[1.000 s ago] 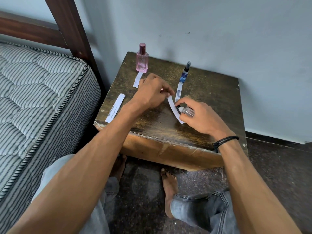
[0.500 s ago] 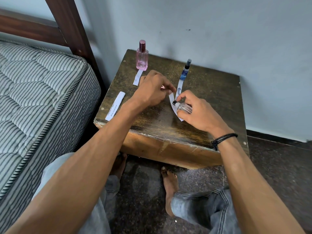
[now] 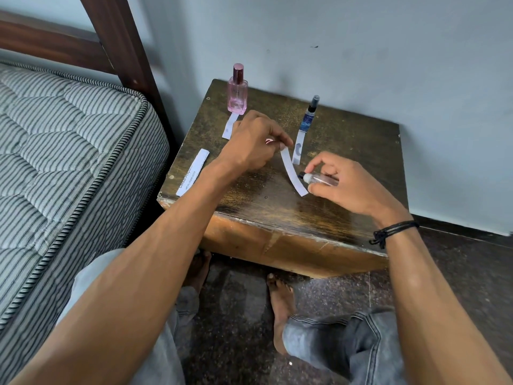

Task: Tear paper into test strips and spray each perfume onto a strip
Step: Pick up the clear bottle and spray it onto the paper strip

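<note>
Fingers (image 3: 283, 138) of the left hand (image 3: 254, 147) pinch the upper end of a white paper strip (image 3: 291, 171), which curves down toward the front edge of the wooden side table (image 3: 361, 151); whether its lower end rests on the top or hangs just above it cannot be told. Opposite it, the right hand (image 3: 351, 188) curls round a small clear bottle (image 3: 323, 179) held on its side, dark nozzle touching or just beside the middle of the strip, forefinger arched above the spray head. At the back left corner stands a pink bottle (image 3: 237, 93), capped, with a short strip (image 3: 230, 126) lying in front of it. Near the back edge stands a slim blue bottle (image 3: 309, 118), with a marked strip (image 3: 297, 149) before it, bearing a dark, damp-looking patch. A printed strip (image 3: 193, 172) lies alone along the left edge. Judged progress: tearing appears finished, two of three perfumes appear sprayed and paired with their strips, and the third spray is in hand. Remaining: wet the held strip and lay it down with its bottle; whether the printed strip is a spare cannot be told
</note>
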The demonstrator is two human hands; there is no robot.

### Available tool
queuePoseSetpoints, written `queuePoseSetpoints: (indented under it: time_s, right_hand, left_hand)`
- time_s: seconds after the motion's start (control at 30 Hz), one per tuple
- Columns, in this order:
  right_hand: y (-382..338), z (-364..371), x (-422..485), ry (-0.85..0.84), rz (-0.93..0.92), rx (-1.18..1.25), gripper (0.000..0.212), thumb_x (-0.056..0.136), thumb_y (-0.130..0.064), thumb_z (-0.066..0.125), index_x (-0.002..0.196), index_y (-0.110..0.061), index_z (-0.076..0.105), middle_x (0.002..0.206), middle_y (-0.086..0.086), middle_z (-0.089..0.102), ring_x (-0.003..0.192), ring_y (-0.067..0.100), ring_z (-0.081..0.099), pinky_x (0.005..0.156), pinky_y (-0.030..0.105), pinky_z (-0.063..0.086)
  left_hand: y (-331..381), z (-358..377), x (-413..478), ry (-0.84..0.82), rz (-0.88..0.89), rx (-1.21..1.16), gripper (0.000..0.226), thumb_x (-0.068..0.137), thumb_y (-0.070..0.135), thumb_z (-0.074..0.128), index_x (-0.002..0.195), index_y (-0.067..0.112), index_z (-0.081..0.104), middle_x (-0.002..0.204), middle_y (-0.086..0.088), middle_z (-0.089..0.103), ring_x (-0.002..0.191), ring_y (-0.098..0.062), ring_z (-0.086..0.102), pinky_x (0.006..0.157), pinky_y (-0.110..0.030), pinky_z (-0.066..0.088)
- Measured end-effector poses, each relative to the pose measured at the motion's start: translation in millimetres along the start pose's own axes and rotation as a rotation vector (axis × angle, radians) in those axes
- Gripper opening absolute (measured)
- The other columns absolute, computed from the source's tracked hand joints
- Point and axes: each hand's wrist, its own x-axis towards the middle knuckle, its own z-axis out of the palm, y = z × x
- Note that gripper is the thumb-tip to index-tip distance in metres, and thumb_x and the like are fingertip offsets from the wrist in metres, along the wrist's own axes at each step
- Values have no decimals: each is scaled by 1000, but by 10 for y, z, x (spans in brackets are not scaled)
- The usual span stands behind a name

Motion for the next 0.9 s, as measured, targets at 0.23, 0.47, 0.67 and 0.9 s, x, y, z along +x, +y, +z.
queuePoseSetpoints:
  time_s: [0.23, 0.47, 0.67, 0.9]
  right_hand:
    - [-98, 125, 68, 124, -60, -22, 28, 93, -38, 68, 115, -47, 54, 102, -1, 72, 89, 24, 71, 84, 43, 56]
    - [-54, 117, 93, 30, 16, -186, 27, 87, -38, 72, 109, -46, 59, 82, -5, 69, 63, 20, 64, 63, 37, 49]
    - [50, -40, 13, 6, 34, -29, 24, 89, -31, 75, 104, -44, 63, 82, -13, 70, 60, -1, 51, 70, 31, 42]
    - [132, -121, -34, 62, 3, 54, 27, 91, -30, 73, 109, -45, 61, 90, -5, 73, 80, 24, 67, 90, 41, 50]
  left_hand:
    - [-5, 32, 1, -6, 21, 0, 16, 89, 24, 72, 102, 31, 78, 92, 21, 60, 117, -16, 44, 103, -49, 40]
    - [-13, 35, 4, 5, 29, -1, 15, 89, 23, 72, 101, 31, 78, 92, 21, 61, 116, -17, 45, 102, -49, 41]
    - [-18, 28, 6, 5, 11, -8, 16, 89, 24, 72, 101, 32, 78, 95, 19, 63, 118, -18, 45, 103, -50, 40]
    - [-13, 25, 8, -7, 3, -2, 16, 89, 24, 72, 102, 31, 78, 95, 18, 62, 119, -18, 44, 105, -49, 39]
